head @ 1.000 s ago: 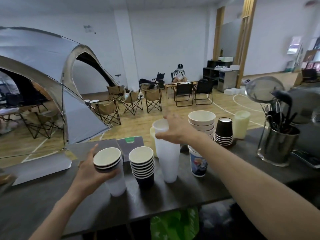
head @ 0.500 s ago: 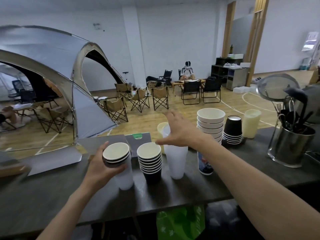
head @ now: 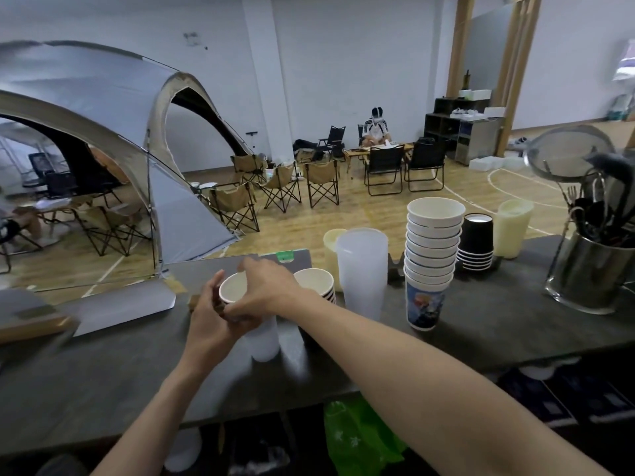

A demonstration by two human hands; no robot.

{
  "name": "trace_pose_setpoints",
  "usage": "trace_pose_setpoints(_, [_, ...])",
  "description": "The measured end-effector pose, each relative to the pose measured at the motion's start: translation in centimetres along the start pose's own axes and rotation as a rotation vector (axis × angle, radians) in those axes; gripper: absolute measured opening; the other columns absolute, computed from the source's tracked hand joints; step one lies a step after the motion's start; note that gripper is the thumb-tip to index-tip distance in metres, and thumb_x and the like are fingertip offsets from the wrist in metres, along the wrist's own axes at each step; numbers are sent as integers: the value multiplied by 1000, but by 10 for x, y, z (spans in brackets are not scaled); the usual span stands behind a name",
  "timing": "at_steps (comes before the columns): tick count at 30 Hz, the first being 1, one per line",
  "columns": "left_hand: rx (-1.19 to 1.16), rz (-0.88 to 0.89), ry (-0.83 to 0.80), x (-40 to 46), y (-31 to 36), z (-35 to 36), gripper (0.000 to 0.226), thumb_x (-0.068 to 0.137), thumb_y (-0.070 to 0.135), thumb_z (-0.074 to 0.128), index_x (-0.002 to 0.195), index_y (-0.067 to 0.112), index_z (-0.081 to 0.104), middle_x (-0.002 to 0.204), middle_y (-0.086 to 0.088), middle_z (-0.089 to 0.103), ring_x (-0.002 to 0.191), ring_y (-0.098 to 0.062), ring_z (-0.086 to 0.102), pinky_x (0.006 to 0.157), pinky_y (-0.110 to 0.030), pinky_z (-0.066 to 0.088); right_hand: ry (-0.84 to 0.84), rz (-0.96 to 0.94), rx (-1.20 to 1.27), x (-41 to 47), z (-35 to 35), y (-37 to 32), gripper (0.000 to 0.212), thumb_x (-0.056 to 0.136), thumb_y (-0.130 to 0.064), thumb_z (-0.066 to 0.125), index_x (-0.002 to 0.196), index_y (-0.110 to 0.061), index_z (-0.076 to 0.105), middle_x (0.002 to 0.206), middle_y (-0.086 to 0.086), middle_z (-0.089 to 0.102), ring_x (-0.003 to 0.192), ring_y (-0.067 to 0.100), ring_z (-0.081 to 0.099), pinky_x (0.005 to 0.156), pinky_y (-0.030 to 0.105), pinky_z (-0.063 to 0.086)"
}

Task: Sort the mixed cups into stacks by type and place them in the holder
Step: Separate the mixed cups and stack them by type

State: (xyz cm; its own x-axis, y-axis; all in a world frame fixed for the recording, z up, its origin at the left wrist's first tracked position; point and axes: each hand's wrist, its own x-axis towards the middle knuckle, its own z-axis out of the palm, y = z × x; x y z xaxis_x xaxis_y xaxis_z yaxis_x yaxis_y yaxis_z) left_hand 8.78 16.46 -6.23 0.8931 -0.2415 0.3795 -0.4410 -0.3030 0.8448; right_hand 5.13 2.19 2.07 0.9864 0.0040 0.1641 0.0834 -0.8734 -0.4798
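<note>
1. My left hand rises from below, its grip wrapped round the white-lined paper cup sitting atop a frosted plastic cup on the dark tabletop.
2. My right hand reaches across, its grip pinching that cup's rim, forearm stretched diagonally.
3. A tall stack of white paper cups stands to the right.
</note>
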Motion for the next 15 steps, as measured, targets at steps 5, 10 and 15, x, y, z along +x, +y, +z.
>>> trace_pose_setpoints(5, [-13,29,-13,-1,0,-3,102,57,3,97,145,11,45,116,6,67,98,9,66,85,-16,55,44,28,41,0,-13,-2,74,65,-56,82,122,-15,58,113,8,67,105,29,62,84,37,53])
trace_pose_setpoints(10, [13,38,-68,-2,4,-9,113,57,31,97,152,20,38,130,3,66,121,-9,61,94,-28,55,141,-48,46,5,-91,-10,83,71,-60,78,139,-18,53,127,4,62,107,21,57,94,37,52])
trace_pose_setpoints(15, [21,31,-80,-4,7,-9,114,55,40,96,151,21,38,131,9,65,123,-5,60,100,-35,53,1,-3,-132,-4,-141,5,85,72,-49,80,143,-18,46,129,4,54,109,22,53,72,25,45])
